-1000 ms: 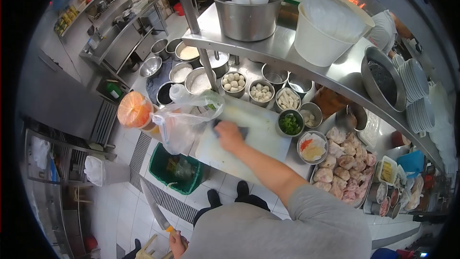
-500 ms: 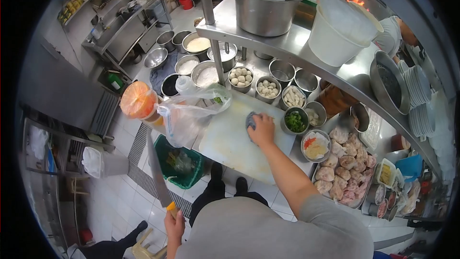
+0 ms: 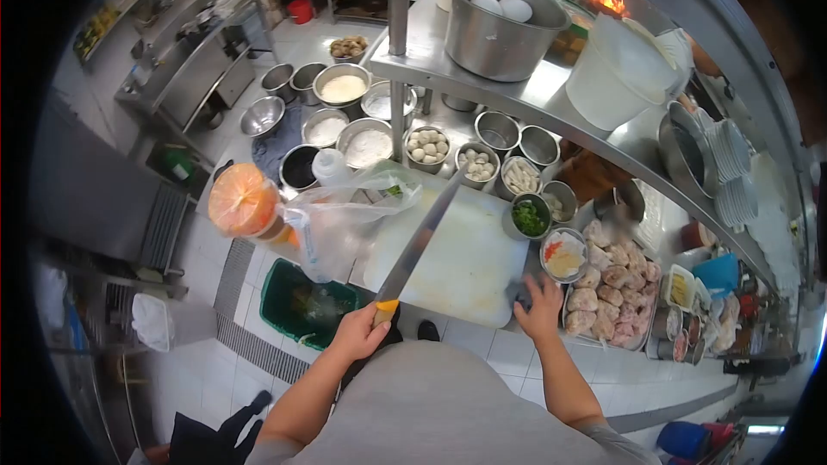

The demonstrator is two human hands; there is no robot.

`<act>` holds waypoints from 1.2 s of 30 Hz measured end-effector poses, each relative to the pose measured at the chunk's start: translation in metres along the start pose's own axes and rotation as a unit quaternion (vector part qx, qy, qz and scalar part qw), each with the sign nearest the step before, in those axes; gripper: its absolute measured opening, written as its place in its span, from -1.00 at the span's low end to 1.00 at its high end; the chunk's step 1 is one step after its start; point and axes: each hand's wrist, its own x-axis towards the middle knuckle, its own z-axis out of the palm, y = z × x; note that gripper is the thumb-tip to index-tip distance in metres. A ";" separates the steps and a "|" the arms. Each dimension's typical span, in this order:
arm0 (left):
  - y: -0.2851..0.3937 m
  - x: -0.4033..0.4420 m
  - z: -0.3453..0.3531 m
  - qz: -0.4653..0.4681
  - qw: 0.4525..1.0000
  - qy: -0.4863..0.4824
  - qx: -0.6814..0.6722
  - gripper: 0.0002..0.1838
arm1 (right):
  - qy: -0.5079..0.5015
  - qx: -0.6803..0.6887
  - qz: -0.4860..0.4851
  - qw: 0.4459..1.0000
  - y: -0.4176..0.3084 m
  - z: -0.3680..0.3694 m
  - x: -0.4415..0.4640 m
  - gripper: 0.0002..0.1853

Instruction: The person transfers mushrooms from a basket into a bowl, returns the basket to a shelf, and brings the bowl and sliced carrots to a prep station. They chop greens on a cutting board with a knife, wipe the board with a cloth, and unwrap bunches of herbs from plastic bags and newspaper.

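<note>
My left hand (image 3: 362,332) is closed around the handle of a long knife (image 3: 420,245). The blade, broad with a yellow collar at the handle, points up and away over the white cutting board (image 3: 469,263). At the board's right edge, my right hand (image 3: 540,306) has its fingers spread beside a dark grey cloth (image 3: 519,291), with the thumb side near it; whether they touch is unclear. A bowl of chopped green herbs (image 3: 528,217) and a bowl of white and red seasonings (image 3: 564,255) stand just beyond this hand.
A tray of raw meat pieces (image 3: 613,288) lies right of the board. On the left are a plastic bag (image 3: 323,224) and an orange-topped tub (image 3: 245,200). A green bin (image 3: 303,301) stands below. Overhead, a steel shelf (image 3: 517,90) carries a large pot (image 3: 500,34).
The knife has come up from my left side to over the board. My right hand has moved the cloth from the board's middle to its right edge, and its fingers have spread.
</note>
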 end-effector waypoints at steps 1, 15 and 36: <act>0.000 0.013 0.001 0.008 1.000 -0.008 -0.006 -0.60 | 0.002 -0.009 0.008 1.000 -0.009 -0.006 0.008 -0.38; 0.047 0.117 -0.026 0.286 0.945 0.087 0.134 -0.65 | -0.085 0.445 0.255 0.854 -0.096 0.039 -0.024 -0.74; -0.047 0.217 -0.061 -0.144 0.947 0.117 0.263 -0.40 | -0.080 0.195 -0.006 0.978 -0.091 0.075 0.031 -0.51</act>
